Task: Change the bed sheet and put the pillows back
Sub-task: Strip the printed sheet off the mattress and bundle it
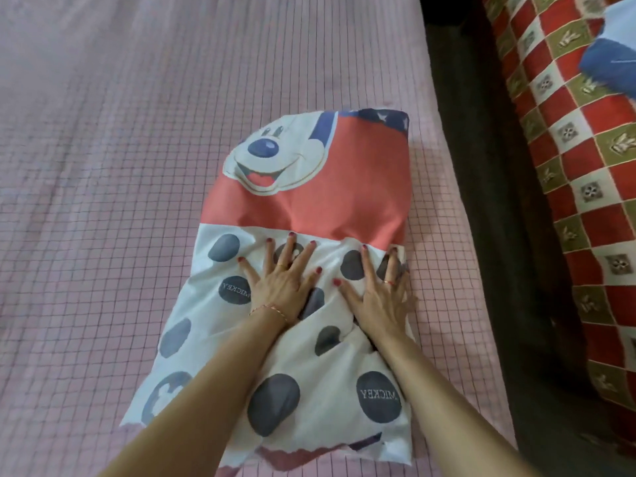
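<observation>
Pressing cartoon-print red-and-white pillow [309, 242] flat near right edge of pink checked bed sheet [103, 166]; left hand [280, 282], right hand [380, 299] splayed, grasping nothing, likely smoothing cover.

One pillow [309, 256] is seen at the centre of the frame, on one pink checked sheet [103, 166]. Two hands are laid on it: the left hand [280, 282] and the right hand [378, 297]. One red checked cloth [568, 166] is found at the right, and one blue item [609, 60] at the upper right.
</observation>
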